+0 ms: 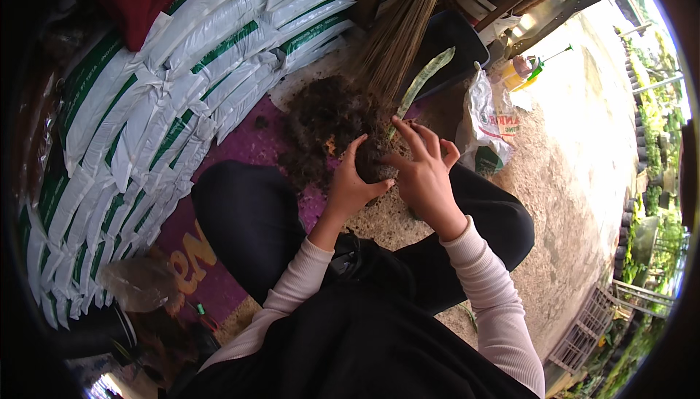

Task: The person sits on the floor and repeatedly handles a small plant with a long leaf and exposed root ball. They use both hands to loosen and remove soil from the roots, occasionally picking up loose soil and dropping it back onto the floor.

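My left hand [350,185] curves around the side of a dark, rounded pot or root ball [367,159], thumb and fingers spread along its edge; which of the two it is, I cannot tell. Out of it rises a long, mottled pale-green leaf [425,81], like a snake plant's. My right hand [427,180] is over the near right side, fingers apart, with one fingertip at the base of the leaf and another finger down at the soil. Just beyond my left hand, a heap of dark, fibrous soil [325,117] lies partly on a purple printed sheet [232,284].
White and green plastic sacks [180,87] are stacked at the left. A stick broom [407,27] leans by a black tub [454,43] beyond the leaf. To the right are a crumpled white sack [486,120] and a yellow container [519,73] on the rough concrete floor [569,191].
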The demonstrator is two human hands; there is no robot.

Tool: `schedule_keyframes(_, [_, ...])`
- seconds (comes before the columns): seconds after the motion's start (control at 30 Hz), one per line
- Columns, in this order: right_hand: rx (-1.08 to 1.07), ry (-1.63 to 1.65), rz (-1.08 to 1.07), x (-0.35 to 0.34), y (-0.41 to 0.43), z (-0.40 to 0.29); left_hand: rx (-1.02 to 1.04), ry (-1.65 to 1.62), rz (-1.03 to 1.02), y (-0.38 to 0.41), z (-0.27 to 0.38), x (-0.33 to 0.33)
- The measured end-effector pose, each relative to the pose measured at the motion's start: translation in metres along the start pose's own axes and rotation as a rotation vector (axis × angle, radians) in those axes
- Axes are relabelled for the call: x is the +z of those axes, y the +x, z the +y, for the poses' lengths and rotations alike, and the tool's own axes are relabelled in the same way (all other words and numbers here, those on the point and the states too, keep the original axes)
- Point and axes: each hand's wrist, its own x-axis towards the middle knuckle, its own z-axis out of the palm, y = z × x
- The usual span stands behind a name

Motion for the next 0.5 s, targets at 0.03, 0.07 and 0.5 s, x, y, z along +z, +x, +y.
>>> schedule_keyframes(0.03, [-0.001, 0.033, 0.009, 0.000, -0.001, 0.000, 0.010, 0.015, 0.012, 0.000, -0.002, 0.000])
schedule_keyframes(0.07, [-0.002, 0.065, 0.018, 0.000, -0.002, 0.000, 0.019, 0.030, 0.024, 0.000, -0.006, 0.001])
schedule_keyframes(0.5, [-0.045, 0.117, -0.041, 0.012, -0.002, -0.009, 0.082, 0.247, 0.138, -0.002, -0.003, 0.000])
